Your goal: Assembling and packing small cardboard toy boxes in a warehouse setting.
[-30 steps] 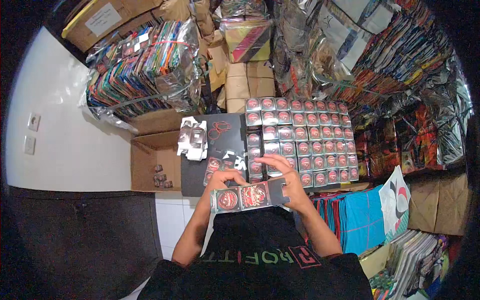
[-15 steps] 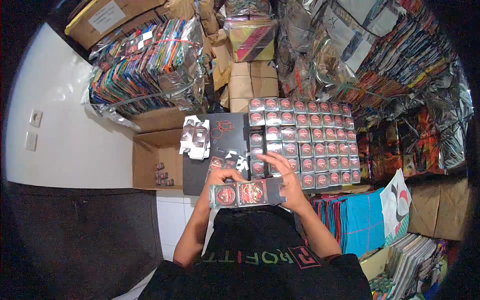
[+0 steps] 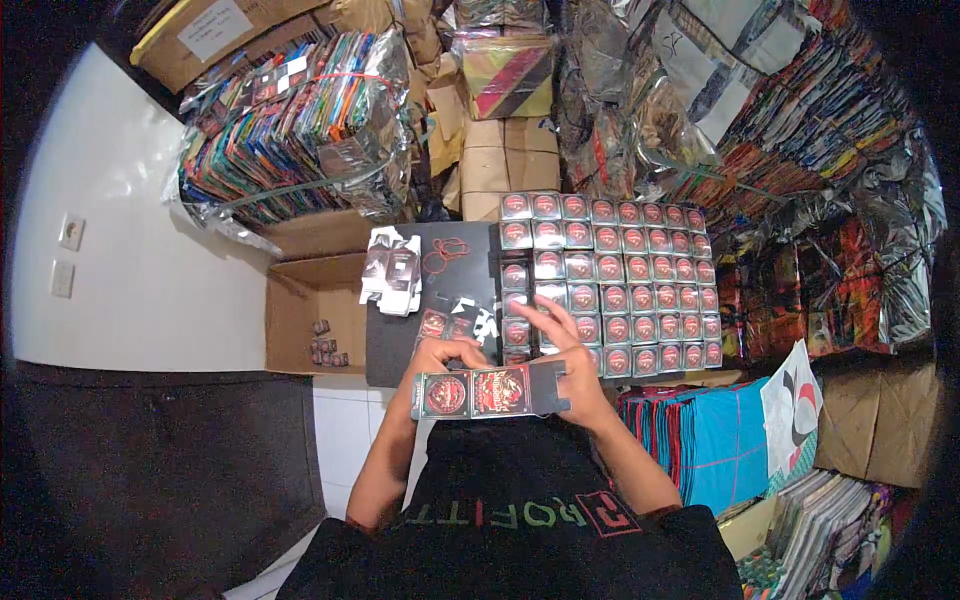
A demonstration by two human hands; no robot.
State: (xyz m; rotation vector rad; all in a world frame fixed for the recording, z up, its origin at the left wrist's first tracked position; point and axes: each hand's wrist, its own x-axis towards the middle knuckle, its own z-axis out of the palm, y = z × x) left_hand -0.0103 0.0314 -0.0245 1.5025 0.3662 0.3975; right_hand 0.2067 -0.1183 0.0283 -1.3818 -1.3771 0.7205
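In front of my chest I hold a small printed carton, dark with red and cream designs and a plain dark flap at its right end. My left hand is closed round its left end, fingers curled behind it. At the flap end my right hand grips the carton with the thumb, while the upper fingers stretch up and apart. Just beyond my left hand, more printed carton pieces lie on the dark tabletop. Rows of small clear-sided boxes with red round labels stand beyond my right hand.
A pile of white and dark flattened cartons lies on the table's left, beside red rubber bands. An open cardboard box at the left holds several small boxes. Wrapped bundles crowd the back, and blue stacked packs stand at right.
The carton has shifted slightly left and its flap shows more. My right hand's raised fingers have moved up and apart a little. Both hands keep their hold.
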